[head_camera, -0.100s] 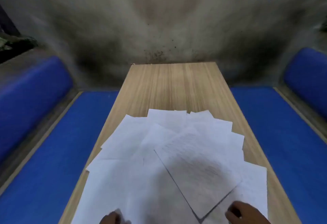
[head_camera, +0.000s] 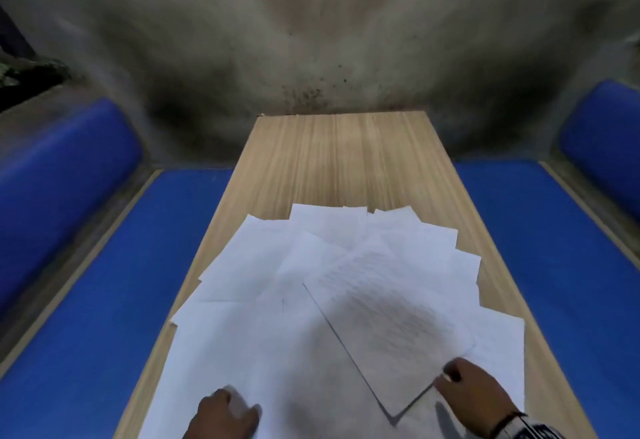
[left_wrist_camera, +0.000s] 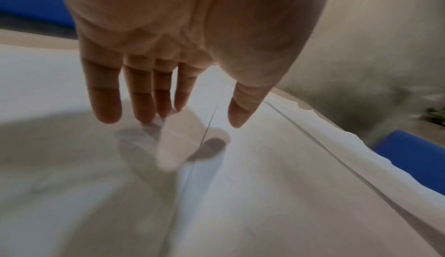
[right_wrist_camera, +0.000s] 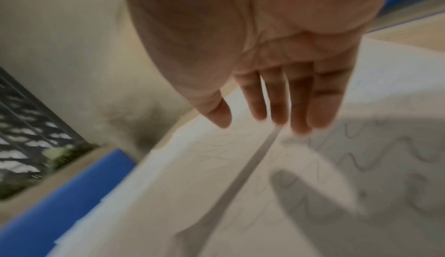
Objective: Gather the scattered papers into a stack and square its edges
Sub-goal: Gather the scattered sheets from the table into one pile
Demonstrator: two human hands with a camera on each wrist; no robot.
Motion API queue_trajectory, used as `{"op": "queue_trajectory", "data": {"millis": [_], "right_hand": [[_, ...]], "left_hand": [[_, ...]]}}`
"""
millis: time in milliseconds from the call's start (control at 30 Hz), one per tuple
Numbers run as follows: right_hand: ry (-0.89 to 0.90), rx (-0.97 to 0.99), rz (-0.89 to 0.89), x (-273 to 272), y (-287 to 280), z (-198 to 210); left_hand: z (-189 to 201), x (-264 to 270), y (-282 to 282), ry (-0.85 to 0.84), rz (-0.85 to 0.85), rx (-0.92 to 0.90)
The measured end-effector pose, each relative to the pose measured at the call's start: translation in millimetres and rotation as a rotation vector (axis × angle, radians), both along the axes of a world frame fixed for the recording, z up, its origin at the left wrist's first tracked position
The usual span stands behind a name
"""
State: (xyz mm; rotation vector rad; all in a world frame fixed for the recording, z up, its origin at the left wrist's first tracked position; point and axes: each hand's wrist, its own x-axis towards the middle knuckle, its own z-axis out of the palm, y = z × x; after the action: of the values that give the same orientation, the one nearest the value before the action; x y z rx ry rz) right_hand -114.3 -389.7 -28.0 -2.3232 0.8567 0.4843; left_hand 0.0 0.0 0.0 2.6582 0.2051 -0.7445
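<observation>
Several white papers [head_camera: 311, 265] lie fanned and overlapping across the near half of a wooden table [head_camera: 343, 161]. The top sheet [head_camera: 388, 317] carries faint handwriting and lies skewed. My left hand [head_camera: 225, 411] is at the near left of the spread, fingers straight, fingertips [left_wrist_camera: 147, 116] touching a curled-up paper corner [left_wrist_camera: 178, 133]; the thumb stands apart. My right hand [head_camera: 464, 383] is at the near right with straight fingers [right_wrist_camera: 298, 112] over the top sheet's right edge [right_wrist_camera: 260, 154]. Neither hand grips a sheet.
Blue padded benches [head_camera: 104, 300] [head_camera: 571, 265] run along both sides of the table, with blue backrests [head_camera: 59, 175]. A stained grey wall [head_camera: 329, 40] rises behind the table's far end. The far half of the tabletop is bare wood.
Both hands have come forward from the near edge onto the papers. The sheets lie as before.
</observation>
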Motion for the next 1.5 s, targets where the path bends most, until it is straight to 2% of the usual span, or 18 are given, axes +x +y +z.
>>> {"op": "queue_trajectory", "data": {"millis": [67, 133, 200, 333, 467, 533, 600, 667, 733, 800, 867, 933, 1033, 1133, 1233, 1266, 1366, 1500], "right_hand": [[0.01, 0.011, -0.071, 15, -9, -10], [0.05, -0.123, -0.062, 31, -14, -17], [0.089, -0.239, -0.065, 46, -19, -17], [0.18, -0.254, -0.174, 71, -26, -11], [0.222, -0.264, -0.144, 82, -36, -16], [0.166, -0.192, -0.162, 84, -42, -22], [0.018, -0.039, -0.217, 82, -45, -24], [-0.07, 0.088, -0.212, 74, -39, -13], [-0.062, 0.203, -0.183, 59, -27, 0], [0.032, 0.302, -0.135, 39, -11, 6], [0.137, 0.334, -0.024, 22, 6, 4], [0.209, 0.331, 0.076, 14, 25, 2], [0.242, 0.354, 0.144, 16, 49, 3], [0.217, 0.346, 0.175, 17, 63, 3], [0.187, 0.356, 0.164, 15, 62, 4], [0.165, 0.341, 0.135, 13, 57, 2], [0.086, 0.275, 0.008, 7, 41, -5], [0.098, 0.158, -0.015, 1, 26, -15]], "left_hand": [[6, 4, -28, 0.038, -0.038, 0.052], [-1, 5, -39, 0.073, -0.055, 0.084], [-11, 6, -43, 0.102, 0.006, 0.106], [-23, 4, -61, 0.09, 0.04, 0.095], [-33, 12, -67, 0.126, 0.102, 0.011], [-36, 14, -68, 0.098, 0.159, -0.045], [-42, 16, -67, 0.064, 0.233, -0.125], [-47, 15, -67, 0.034, 0.217, -0.119], [-49, 13, -68, 0.009, 0.166, -0.02], [-48, 13, -68, 0.002, 0.167, 0.031], [-46, 15, -69, -0.004, 0.214, -0.026], [-42, 18, -72, 0.012, 0.282, -0.158], [-31, 17, -82, 0.032, 0.367, -0.413], [-12, 4, -93, 0.174, 0.448, -0.636], [5, -4, -89, 0.217, 0.248, -0.648], [12, -1, -84, 0.215, 0.279, -0.67], [20, 24, -50, 0.127, 0.385, -0.582], [0, 59, 11, -0.006, 0.37, -0.201]]}}
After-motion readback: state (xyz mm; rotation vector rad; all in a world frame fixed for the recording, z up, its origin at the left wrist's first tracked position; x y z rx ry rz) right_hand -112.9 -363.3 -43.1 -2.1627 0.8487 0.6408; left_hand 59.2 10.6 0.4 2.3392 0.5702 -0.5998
